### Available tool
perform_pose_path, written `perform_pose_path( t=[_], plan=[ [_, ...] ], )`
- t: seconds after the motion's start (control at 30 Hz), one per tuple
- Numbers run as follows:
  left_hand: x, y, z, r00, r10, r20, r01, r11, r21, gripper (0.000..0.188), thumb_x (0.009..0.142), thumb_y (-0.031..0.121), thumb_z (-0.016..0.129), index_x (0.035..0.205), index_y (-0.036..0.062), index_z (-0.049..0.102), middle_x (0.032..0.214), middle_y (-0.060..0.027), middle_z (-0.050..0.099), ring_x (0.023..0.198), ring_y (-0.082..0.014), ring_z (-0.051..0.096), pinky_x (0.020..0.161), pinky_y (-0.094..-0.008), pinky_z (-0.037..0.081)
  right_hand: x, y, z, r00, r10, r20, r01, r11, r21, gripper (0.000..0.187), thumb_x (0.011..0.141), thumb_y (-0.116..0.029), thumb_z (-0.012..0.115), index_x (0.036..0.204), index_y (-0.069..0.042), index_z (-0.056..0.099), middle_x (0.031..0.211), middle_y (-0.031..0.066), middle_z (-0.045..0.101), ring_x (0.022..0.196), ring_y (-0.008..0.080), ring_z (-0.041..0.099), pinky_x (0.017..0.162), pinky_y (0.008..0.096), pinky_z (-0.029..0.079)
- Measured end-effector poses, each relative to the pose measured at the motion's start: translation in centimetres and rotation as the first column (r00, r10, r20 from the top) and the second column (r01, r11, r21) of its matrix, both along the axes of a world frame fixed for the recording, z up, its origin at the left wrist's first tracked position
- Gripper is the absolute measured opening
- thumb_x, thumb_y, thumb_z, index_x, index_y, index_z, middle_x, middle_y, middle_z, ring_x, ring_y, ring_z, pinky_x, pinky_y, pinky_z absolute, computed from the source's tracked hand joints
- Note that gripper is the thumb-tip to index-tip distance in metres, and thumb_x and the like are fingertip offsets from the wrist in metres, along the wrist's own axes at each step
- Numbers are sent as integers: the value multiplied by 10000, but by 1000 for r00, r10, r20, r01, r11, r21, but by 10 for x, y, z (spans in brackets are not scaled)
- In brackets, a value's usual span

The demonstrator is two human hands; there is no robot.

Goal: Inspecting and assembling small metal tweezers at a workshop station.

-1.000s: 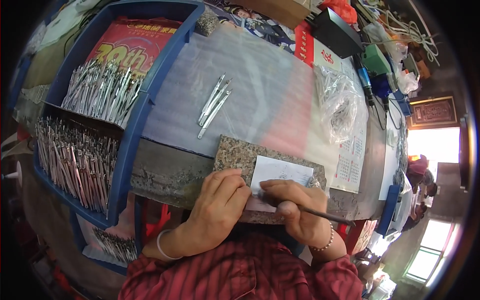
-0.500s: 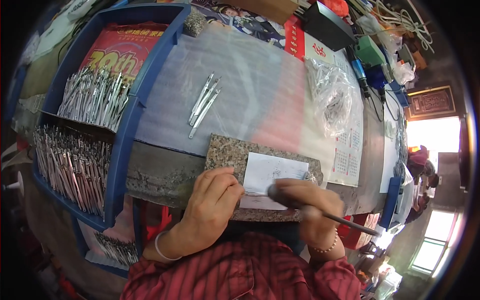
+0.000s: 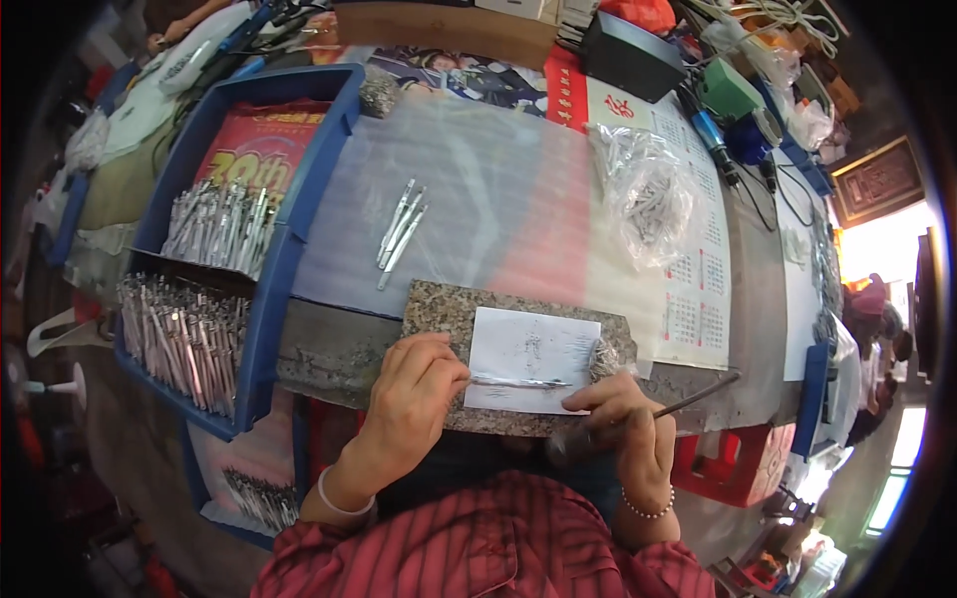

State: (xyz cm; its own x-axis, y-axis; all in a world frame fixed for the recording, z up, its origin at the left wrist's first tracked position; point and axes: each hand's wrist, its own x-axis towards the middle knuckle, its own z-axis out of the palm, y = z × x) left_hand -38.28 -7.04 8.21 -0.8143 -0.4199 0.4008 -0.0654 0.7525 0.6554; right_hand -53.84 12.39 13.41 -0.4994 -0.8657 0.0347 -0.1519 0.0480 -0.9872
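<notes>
left hand is pinching one end of a thin metal piece, fingers closed on it — the piece is lying across white paper on a granite slab at the surface's near edge. right hand is gripping a dark-handled tool, fingertips touching the paper. more metal pieces are lying mid-surface.

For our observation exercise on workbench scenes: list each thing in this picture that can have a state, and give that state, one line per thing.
left hand: pinching one end of the thin metal piece.
right hand: gripping a slim tool, fingertips on the paper.
thin metal piece: lying flat on the paper.
white paper: flat on the granite slab.
granite slab: flat on the bench.
plastic bag: crumpled, holding metal parts.
blue trays: full of metal pieces.
</notes>
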Motion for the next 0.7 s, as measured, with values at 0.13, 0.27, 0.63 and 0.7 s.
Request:
perform_pose_path(
  t=[0.13, 0.27, 0.63, 0.7],
  plan=[
    [0, 1, -2, 1000, 10, 20, -9, 1000, -20, 185, 725, -15, 686, 855, 35, 566, 899, -110, 554, 999, -328, 570, 842, -406, 446, 24, 5, -2, 940, -171, 296, 191, 981, -42, 293, 998, -206, 382, 922, 27, 544, 956, 167, 630, 651, 122, 543, 576, 230, 436],
    [-1, 3, -1, 999, 28, 42, -26, 998, -48, 181, 723, -17, 690, 847, 33, 569, 896, -112, 553, 994, -330, 572, 837, -409, 450, 11, 17, -9, 977, -31, 210, -2, 988, 154, 221, 963, -89, 402, 939, 39, 581, 861, 132, 653, 523, 65, 471, 520, 201, 406],
    [-4, 4, 7, 996, 64, 53, -56, 988, -143, 189, 724, -16, 694, 859, 27, 568, 899, -135, 580, 948, -324, 589, 802, -409, 469, 6, 22, -30, 998, 29, 52, -34, 995, 91, 74, 881, -25, 547, 882, -8, 618, 776, 96, 664, 629, 168, 620, 602, 262, 486],
    [-3, 2, 9, 996, 69, 57, -58, 983, -172, 192, 724, -18, 693, 863, 26, 567, 892, -135, 583, 938, -323, 592, 791, -405, 470, 4, 23, -32, 998, 43, 54, -47, 996, 81, 63, 875, -22, 552, 874, -10, 614, 784, 105, 665, 639, 194, 632, 609, 271, 492]
  ],
)
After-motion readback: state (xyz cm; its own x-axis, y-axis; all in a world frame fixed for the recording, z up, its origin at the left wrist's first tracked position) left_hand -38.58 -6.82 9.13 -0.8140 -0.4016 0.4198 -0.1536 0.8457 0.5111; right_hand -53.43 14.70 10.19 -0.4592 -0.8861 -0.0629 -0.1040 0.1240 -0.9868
